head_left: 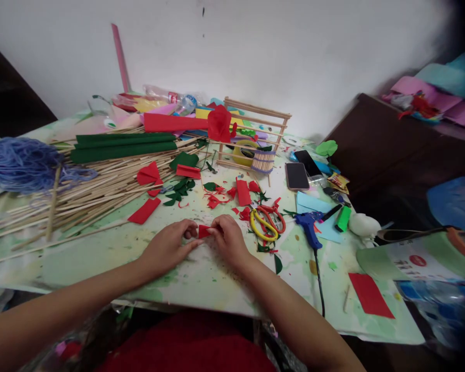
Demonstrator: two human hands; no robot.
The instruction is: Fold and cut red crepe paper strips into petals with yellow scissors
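We note a small red paper piece (203, 231) near the middle of the counter's near edge, pinched from both sides; the left hand (169, 247) grips its left end between thumb and fingertips, the right hand (228, 238) grips its right end the same way, and the piece sits just above the counter (101, 253) or touching it, we cannot tell which; both hands are closed on the piece, neither is free.

Handling, as we judge it: the piece looks thin, light and soft, easily creased or torn; it should bend under slight pressure and hold a fold; a light pinch at the edges or corners seems best, since a hard squeeze at the middle would crumple it.

Just right of the right hand lie scissors (266, 222) with yellow and red handles among red and green scraps; beyond them a blue glue gun (308, 227), its cord running to the near edge; a red rectangle (370, 294) lies toward the near right corner.

Left of the hands, another red strip (144, 211); behind it a heap of wooden sticks (93, 191) spreads toward the left edge, with green rolls (120, 145) on top and blue yarn (23, 163) at the far left.

Toward the far edge stand a red paper flower (219, 123) and a wooden stick frame (256, 134); two phones (296, 175) lie near the right edge.
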